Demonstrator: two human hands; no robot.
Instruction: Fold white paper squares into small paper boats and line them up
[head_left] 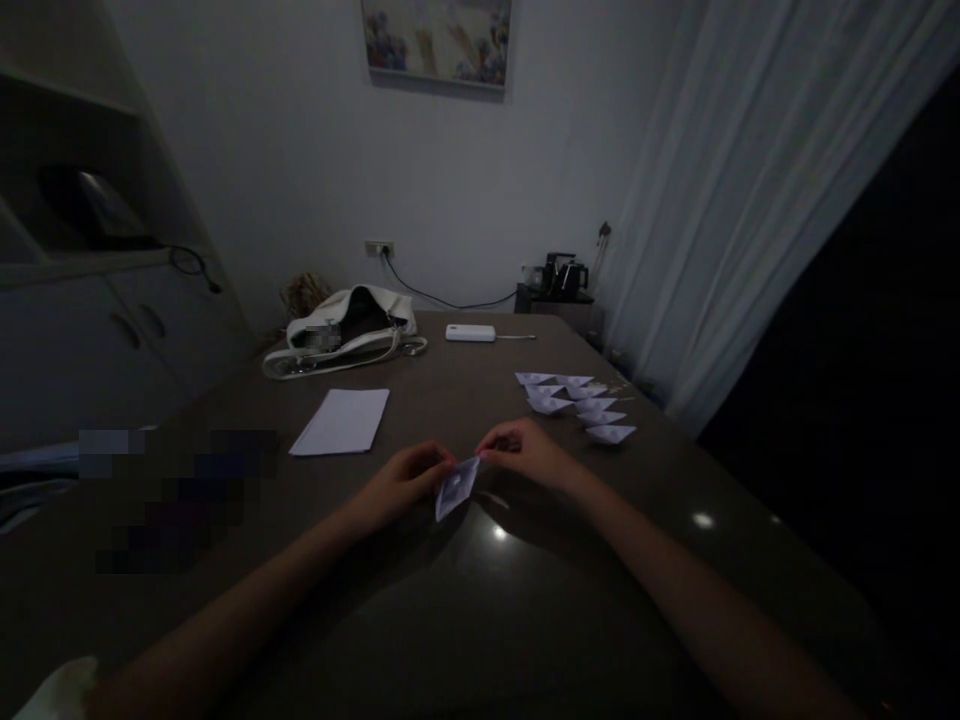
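Just above the dark table, a small white folded paper boat (457,487) is held tilted between both hands. My left hand (417,474) pinches its left side, thumb on top and fingers behind. With thumb and fingertips, my right hand (523,449) grips its upper right corner. Several finished paper boats (551,405) stand in rows on the table, beyond and to the right of my right hand. A stack of white paper sheets (342,421) lies beyond my left hand, to the left.
At the back left of the table (480,640) rests a white bag (360,330) with a strap. A white power bank (470,333) with a short cable lies at the back middle. Beyond the far edge a black kettle (568,277) stands on a cabinet. A pale curtain (712,200) hangs right.
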